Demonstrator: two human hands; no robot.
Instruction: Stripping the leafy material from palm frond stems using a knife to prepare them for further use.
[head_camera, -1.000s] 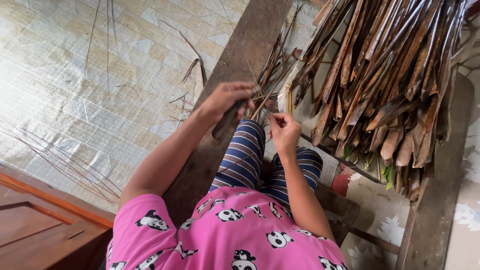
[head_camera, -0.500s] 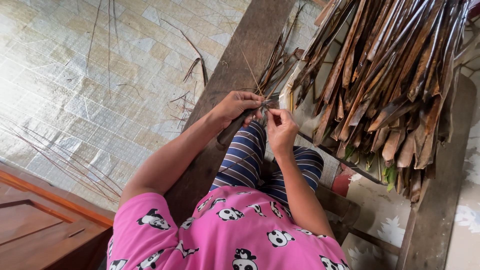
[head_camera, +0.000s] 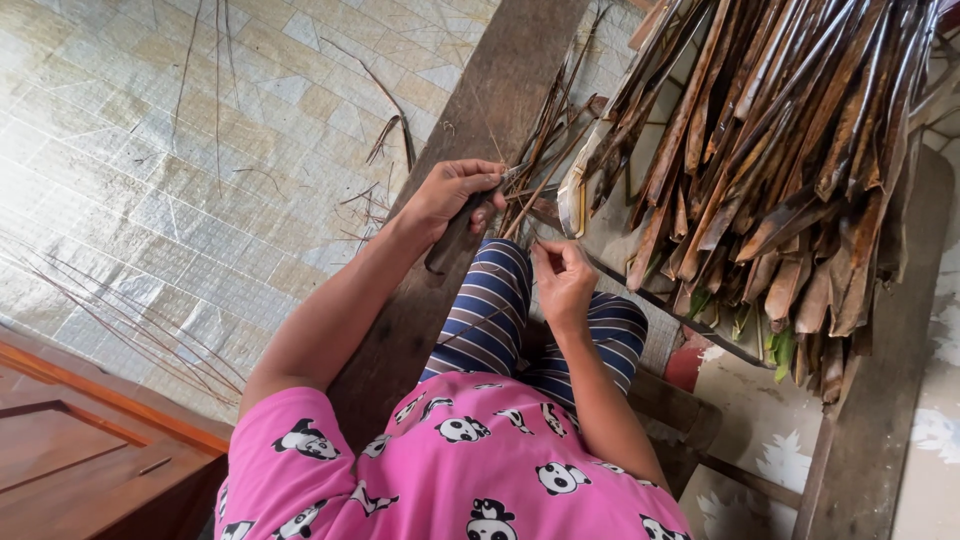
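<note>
My left hand is shut on a knife with a dark handle, its blade pointing toward a bundle of thin leaf strips on the wooden plank. A little lower and to the right, my right hand pinches a thin leaf rib that runs up toward the knife. Both hands hover above my striped trouser knees. The two hands are a short gap apart.
A big heap of dried brown leaf blades lies at the right on a tray-like board. A woven mat covers the floor at the left, with loose thin ribs on it. Wooden furniture stands at the lower left.
Half a second ago the hands met at the strip. Since then my left hand with the knife has slid up and left, and my right hand has dropped slightly toward my knee.
</note>
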